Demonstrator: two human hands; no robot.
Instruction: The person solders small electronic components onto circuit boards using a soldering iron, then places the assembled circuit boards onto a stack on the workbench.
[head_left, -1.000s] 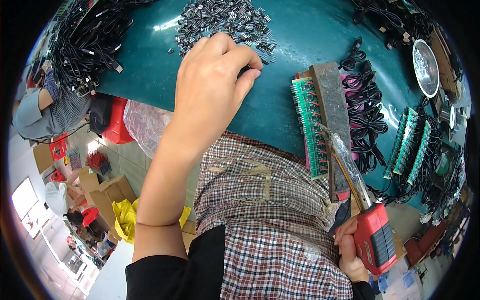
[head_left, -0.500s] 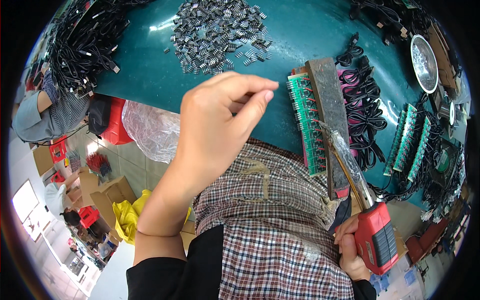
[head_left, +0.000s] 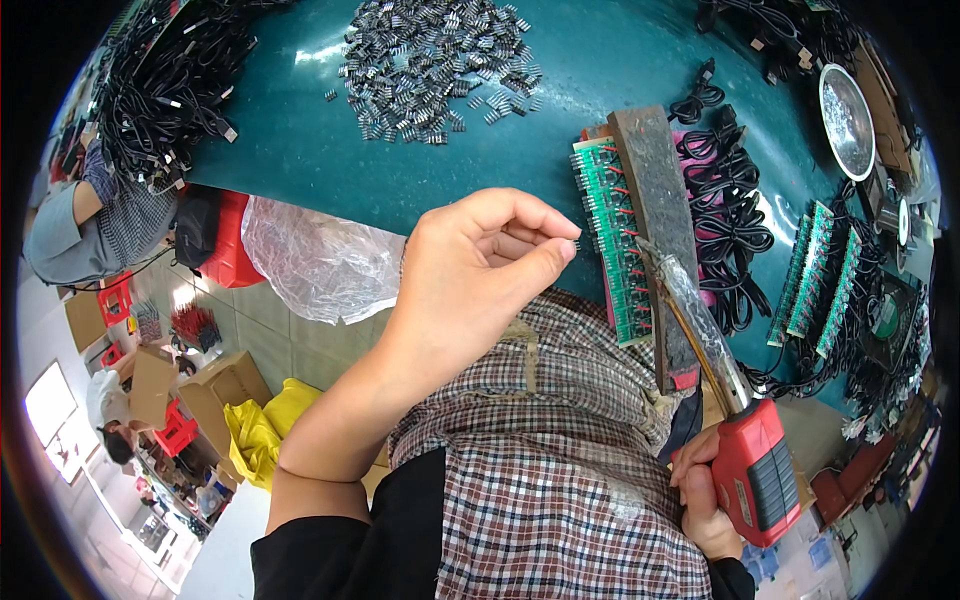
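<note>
My left hand point(head_left: 480, 275) is closed in a pinch beside the left edge of a green circuit board strip point(head_left: 612, 240). A tiny pin connector point(head_left: 577, 245) shows at the fingertips, mostly hidden by them. My right hand point(head_left: 706, 495) is wrapped round the red and black handle of a soldering gun point(head_left: 757, 470). The gun's metal barrel slants up and left, its tip at the right edge of the strip. Red wire ends cross onto the strip, which lies against a dark, worn block point(head_left: 650, 200).
Small black pin connectors point(head_left: 430, 60) are heaped on the green table point(head_left: 290, 130). Bundled black cables point(head_left: 725, 200) lie right of the block, with more finished strips point(head_left: 810, 275) beyond. A metal bowl point(head_left: 847, 122) stands far right; cables point(head_left: 165, 90) pile up far left, near another person's arm point(head_left: 85, 205).
My left hand has moved down and right, nearer the middle of the board strip, still pinched. My right hand and the soldering gun stay almost where they were.
</note>
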